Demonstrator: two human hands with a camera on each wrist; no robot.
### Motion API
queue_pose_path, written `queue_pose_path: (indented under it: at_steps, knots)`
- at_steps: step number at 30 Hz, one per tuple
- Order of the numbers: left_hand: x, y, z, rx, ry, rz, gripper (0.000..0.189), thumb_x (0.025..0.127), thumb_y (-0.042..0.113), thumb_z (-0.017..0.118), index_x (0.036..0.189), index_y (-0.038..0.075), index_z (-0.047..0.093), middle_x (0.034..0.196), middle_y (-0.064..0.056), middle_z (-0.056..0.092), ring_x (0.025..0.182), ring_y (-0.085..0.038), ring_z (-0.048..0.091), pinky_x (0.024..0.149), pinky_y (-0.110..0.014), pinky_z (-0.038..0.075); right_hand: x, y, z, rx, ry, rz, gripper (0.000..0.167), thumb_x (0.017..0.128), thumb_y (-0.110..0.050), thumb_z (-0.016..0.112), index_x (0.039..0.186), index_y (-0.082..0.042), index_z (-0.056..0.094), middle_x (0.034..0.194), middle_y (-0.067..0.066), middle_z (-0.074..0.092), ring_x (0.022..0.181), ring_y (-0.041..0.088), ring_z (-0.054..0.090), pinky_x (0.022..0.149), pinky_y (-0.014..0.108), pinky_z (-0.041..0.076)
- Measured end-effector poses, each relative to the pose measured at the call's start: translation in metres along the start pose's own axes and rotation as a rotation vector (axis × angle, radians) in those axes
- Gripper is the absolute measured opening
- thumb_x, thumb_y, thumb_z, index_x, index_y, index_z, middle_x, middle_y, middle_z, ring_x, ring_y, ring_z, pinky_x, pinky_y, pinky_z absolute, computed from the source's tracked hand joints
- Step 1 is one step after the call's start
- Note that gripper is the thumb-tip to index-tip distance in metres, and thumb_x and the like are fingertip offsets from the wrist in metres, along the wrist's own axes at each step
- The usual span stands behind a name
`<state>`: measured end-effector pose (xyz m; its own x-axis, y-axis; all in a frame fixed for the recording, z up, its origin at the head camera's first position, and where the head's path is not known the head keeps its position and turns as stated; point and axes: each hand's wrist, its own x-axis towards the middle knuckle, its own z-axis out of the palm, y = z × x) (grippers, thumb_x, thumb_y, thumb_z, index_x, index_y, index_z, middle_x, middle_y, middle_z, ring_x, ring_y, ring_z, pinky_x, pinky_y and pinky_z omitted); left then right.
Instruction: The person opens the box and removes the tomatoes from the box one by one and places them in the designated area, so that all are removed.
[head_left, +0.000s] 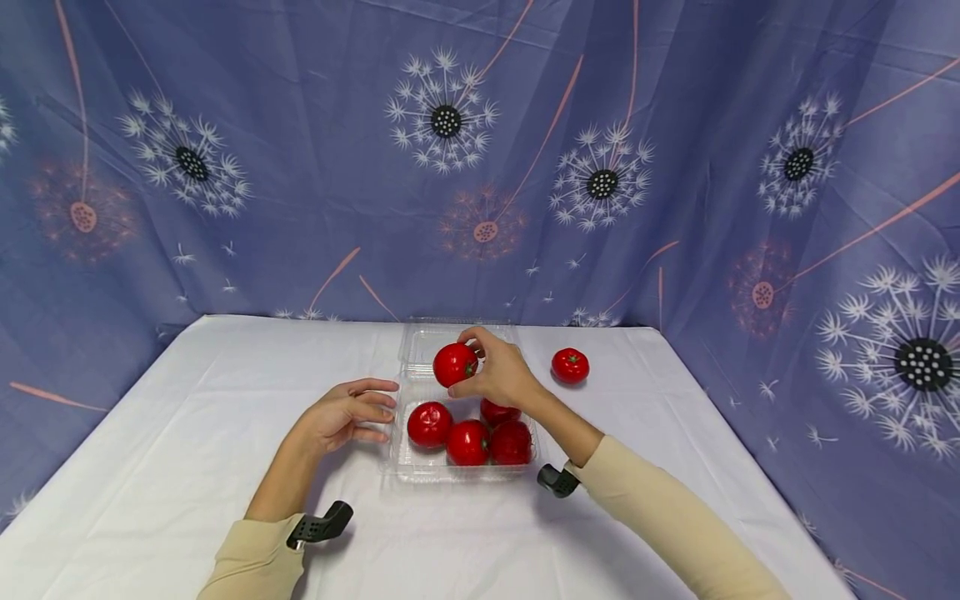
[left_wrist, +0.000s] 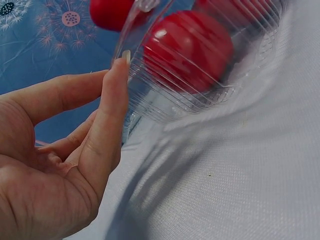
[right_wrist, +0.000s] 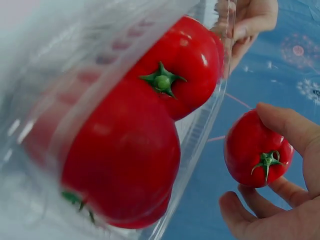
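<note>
My right hand [head_left: 501, 372] holds a red tomato [head_left: 454, 366] between thumb and fingers, above the back part of a clear plastic clamshell container [head_left: 465, 473]. In the right wrist view, the green stem top of the held tomato [right_wrist: 242, 150] faces the camera. Several more tomatoes [head_left: 430, 425] sit in the container's base, one partly hidden below my right hand. Beside the container's left wall is my left hand [head_left: 347, 417], its fingers extended and loosely bent. The left wrist view shows a fingertip of that hand [left_wrist: 65, 165] right at the clear wall.
The container's lid [head_left: 420, 343] lies folded back toward the rear table edge. Another tomato [head_left: 570, 367] stands on the white tablecloth [head_left: 202, 433], right of the lid. A blue curtain with dandelion prints [head_left: 315, 167] hangs behind and beside the table.
</note>
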<state>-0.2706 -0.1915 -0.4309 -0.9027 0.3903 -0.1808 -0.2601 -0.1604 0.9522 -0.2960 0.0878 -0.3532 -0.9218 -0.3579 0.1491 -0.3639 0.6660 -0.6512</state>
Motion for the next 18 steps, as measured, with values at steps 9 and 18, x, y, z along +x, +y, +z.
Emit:
queue_pose_path:
  at_steps: [9, 18]
  knots:
    - [-0.001, 0.0, -0.001, 0.007, -0.004, 0.006, 0.06, 0.088, -0.008, 0.063, 0.144, -0.009, 0.042, 0.108, -0.008, 0.063, 0.082, -0.014, 0.071, 0.072, -0.037, 0.065, -0.005, 0.012, -0.018, 0.003, 0.047, 0.043, 0.071, 0.069, -0.024, 0.093, 0.131, -0.018, 0.058, 0.122, 0.009, 0.069, 0.112, 0.026, 0.065, 0.087, 0.043, 0.06]
    - [-0.001, 0.001, 0.0, 0.014, 0.002, 0.005, 0.061, 0.087, -0.008, 0.064, 0.144, -0.009, 0.041, 0.106, -0.007, 0.063, 0.082, -0.014, 0.071, 0.071, -0.036, 0.065, -0.015, 0.025, -0.045, -0.014, 0.105, 0.043, 0.073, 0.073, -0.027, 0.091, 0.137, -0.016, 0.058, 0.128, 0.013, 0.067, 0.112, 0.029, 0.065, 0.083, 0.042, 0.063]
